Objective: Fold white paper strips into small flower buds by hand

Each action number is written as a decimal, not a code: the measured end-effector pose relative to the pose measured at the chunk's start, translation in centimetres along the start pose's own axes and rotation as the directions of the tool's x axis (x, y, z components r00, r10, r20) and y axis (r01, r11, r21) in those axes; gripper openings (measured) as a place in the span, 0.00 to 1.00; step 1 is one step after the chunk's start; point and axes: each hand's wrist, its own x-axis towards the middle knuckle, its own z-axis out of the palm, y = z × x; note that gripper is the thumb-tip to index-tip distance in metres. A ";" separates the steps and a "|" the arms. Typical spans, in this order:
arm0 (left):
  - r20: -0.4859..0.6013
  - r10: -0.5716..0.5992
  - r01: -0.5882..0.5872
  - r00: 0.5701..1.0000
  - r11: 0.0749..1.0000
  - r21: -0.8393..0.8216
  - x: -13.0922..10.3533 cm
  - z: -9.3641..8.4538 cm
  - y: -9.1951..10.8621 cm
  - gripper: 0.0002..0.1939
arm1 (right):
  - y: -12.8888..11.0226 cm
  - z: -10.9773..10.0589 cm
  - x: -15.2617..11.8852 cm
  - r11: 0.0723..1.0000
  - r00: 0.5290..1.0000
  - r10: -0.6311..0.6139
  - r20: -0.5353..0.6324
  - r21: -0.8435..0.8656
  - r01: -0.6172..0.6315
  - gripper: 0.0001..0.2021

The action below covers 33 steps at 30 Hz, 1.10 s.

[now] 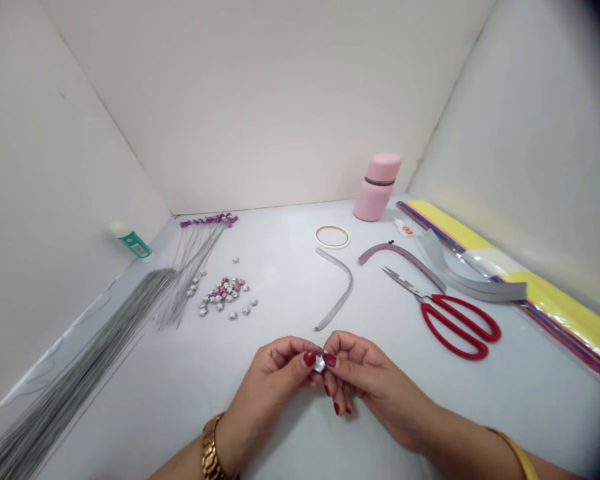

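Note:
A small silver paper star [319, 364] is pinched between the fingertips of both hands, near the front middle of the table. My left hand [280, 373] grips it from the left with thumb and forefinger. From the other side my right hand [367, 370] presses it with its thumb, the lower fingers curled beneath. Just beyond the hands lies a curved silver paper strip [347, 287]. Finished-looking stars [225, 293], silver, pink and purple, form a loose pile to the left.
Long thin wires [95, 347] spread along the left, some tipped with purple stars [210, 220]. A glue bottle [133, 241] lies by the left wall. Rightward are red-handled scissors [455, 327], a tape roll [333, 236], a pink flask [377, 188], grey strips [480, 288] and coloured sheets [555, 300].

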 end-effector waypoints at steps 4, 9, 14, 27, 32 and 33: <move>-0.024 0.058 -0.056 0.998 0.995 0.088 -0.2 0.3 -0.2 0.08 | 0.0 0.1 0.0 1.000 1.000 0.006 -0.028 -0.015 -0.007 0.10; -0.071 0.092 -0.082 0.993 0.988 0.131 -0.4 0.7 -0.2 0.07 | 0.1 0.3 0.0 0.999 0.999 0.003 -0.045 0.039 -0.001 0.09; -0.116 0.090 -0.066 0.989 0.979 0.193 -0.4 0.6 -0.3 0.07 | 0.5 0.2 -0.1 1.000 0.999 -0.024 -0.030 -0.009 0.024 0.08; -0.097 0.126 -0.087 0.987 0.939 0.334 -0.6 0.3 -0.8 0.09 | 0.6 0.1 0.1 0.981 0.996 -0.071 -0.055 -0.185 0.059 0.13; -0.122 0.119 -0.081 0.985 0.958 0.275 -0.6 0.6 -0.5 0.08 | 0.7 0.1 0.0 0.983 0.996 -0.075 -0.045 -0.168 0.067 0.12; -0.113 0.098 -0.071 0.989 0.973 0.222 -0.5 0.6 -0.3 0.07 | 0.7 0.1 -0.1 0.983 0.996 -0.078 -0.039 -0.167 0.070 0.11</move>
